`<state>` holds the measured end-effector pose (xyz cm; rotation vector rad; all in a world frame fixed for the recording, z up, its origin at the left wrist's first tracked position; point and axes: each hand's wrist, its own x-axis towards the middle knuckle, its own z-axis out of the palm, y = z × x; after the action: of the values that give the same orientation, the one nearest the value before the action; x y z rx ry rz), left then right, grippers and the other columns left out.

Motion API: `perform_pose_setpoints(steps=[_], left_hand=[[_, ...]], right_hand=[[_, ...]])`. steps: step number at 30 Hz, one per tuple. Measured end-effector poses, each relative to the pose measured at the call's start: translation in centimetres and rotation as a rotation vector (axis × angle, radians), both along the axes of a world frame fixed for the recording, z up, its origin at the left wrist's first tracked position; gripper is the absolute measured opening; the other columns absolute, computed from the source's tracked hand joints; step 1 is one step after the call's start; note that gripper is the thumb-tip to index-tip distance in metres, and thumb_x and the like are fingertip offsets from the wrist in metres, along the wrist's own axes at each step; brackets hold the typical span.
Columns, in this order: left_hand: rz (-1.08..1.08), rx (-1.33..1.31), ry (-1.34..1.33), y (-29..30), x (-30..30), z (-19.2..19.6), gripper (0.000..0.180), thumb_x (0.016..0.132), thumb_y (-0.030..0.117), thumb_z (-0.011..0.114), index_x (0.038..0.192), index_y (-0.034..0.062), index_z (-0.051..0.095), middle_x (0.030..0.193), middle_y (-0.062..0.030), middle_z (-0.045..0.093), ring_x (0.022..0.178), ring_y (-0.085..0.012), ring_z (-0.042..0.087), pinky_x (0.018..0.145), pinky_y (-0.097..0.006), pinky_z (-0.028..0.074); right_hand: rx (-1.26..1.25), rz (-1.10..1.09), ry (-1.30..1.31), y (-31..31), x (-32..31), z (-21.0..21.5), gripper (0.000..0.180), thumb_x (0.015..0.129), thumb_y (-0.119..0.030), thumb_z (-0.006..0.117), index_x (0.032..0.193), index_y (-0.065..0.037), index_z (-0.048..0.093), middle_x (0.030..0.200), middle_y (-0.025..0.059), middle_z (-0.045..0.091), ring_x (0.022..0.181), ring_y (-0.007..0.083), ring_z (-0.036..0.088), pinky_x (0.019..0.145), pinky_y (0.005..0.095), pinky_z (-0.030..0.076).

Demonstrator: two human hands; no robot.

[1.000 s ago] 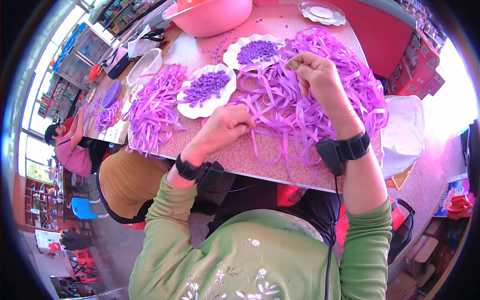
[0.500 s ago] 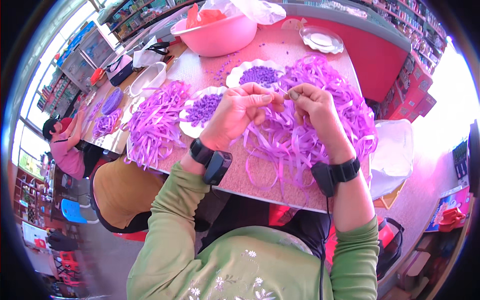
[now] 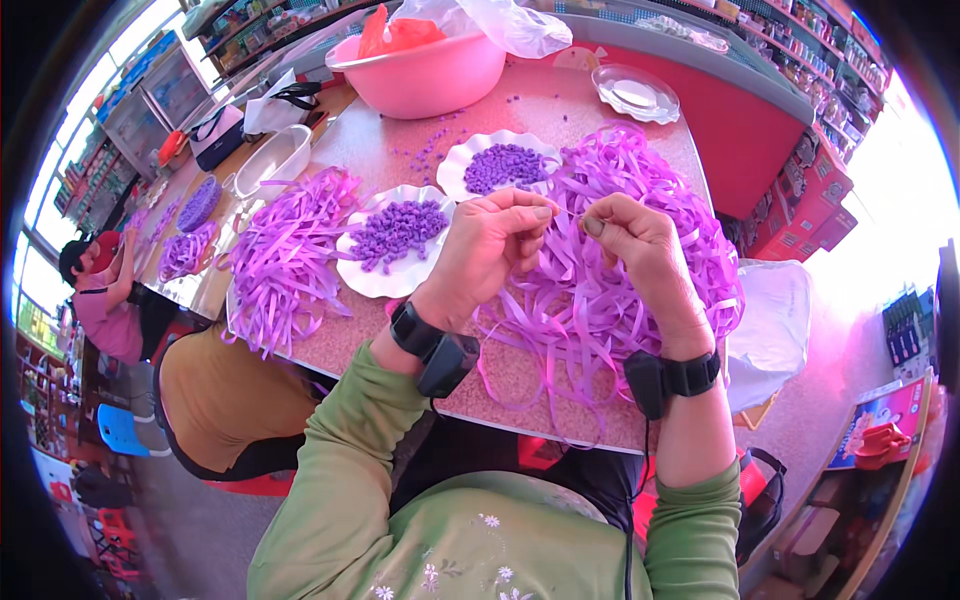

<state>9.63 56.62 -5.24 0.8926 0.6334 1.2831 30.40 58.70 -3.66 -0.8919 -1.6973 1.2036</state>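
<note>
My left hand is pinched closed above the table, level with the front edge of the plates. My right hand is pinched closed a little to its right, over a big heap of purple ribbon strips. A thin pale strand shows in the small gap between the two sets of fingertips; its exact kind is too fine to make out. Left of my left hand, a scalloped white plate holds small purple beads. Behind it, another scalloped plate carries more purple beads.
A second ribbon heap lies at the table's left. Further back stand a pink basin with plastic bags, a clear plastic tray and stacked clear dishes. Loose beads dot the tabletop. One person sits close on my left, another farther off.
The whole view has shifted slightly. My right hand has come down a little toward me, and the gap between my fingertips is somewhat wider. Both hands stay pinched.
</note>
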Motion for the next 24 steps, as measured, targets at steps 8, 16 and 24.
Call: perform_pose_setpoints(steps=[8,16,24], left_hand=[[0.135,0.083,0.248,-1.1,0.4,1.1,0.013,0.091,0.005,0.059,0.098,-0.0035,0.065,0.07,-0.0012,0.056,0.056,-0.0079,0.049,0.051,-0.023,0.04],[0.208,0.239,0.48,-1.9,0.9,1.7,0.013,0.091,0.005,0.059,0.099,-0.0008,0.067,0.07,0.0025,0.053,0.057,-0.0053,0.047,0.054,-0.02,0.035],[0.267,0.369,0.563,-1.5,1.1,0.9,0.007,0.089,0.006,0.064,0.093,0.0031,0.069,0.07,0.0056,0.055,0.055,-0.0002,0.042,0.048,-0.019,0.032]], right_hand=[[0.078,0.0,-0.032,-0.2,-0.2,-0.1,0.008,0.09,-0.007,0.06,0.093,0.0,0.064,0.073,-0.0062,0.055,0.067,0.0023,0.045,0.059,0.0205,0.038],[0.086,-0.005,-0.085,-0.2,0.1,-0.1,0.009,0.089,-0.004,0.056,0.091,-0.001,0.065,0.078,-0.0033,0.058,0.062,0.0038,0.048,0.056,0.0197,0.04],[0.078,-0.014,-0.081,0.2,0.3,-0.2,0.009,0.089,-0.006,0.058,0.089,-0.001,0.066,0.074,-0.0031,0.058,0.058,0.0031,0.046,0.053,0.0198,0.037]])
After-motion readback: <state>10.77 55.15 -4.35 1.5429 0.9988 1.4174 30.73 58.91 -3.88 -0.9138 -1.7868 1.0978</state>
